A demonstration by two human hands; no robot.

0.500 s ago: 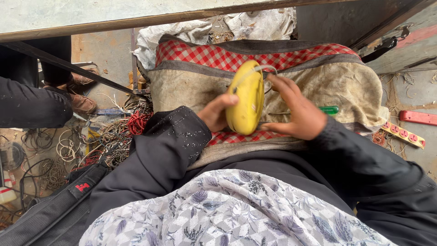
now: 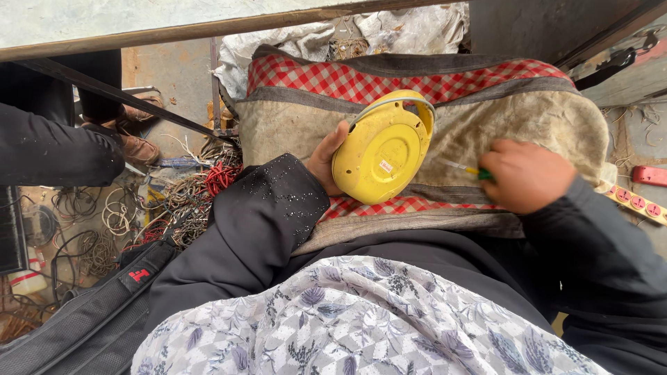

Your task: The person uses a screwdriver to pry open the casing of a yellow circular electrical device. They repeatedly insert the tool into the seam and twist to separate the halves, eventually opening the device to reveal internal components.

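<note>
We prop the round yellow casing [image 2: 383, 149] upright on the padded cloth [image 2: 542, 118] across our lap, left hand [image 2: 325, 161] cupping its edge. Our right hand [image 2: 526, 174] closes around a green-handled screwdriver [image 2: 467, 169], its tip just beside the casing; bringing it to a screw needs a steady casing.

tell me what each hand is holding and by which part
The left hand holds the round yellow casing by its left edge. The right hand grips a green-handled screwdriver by the handle.
</note>
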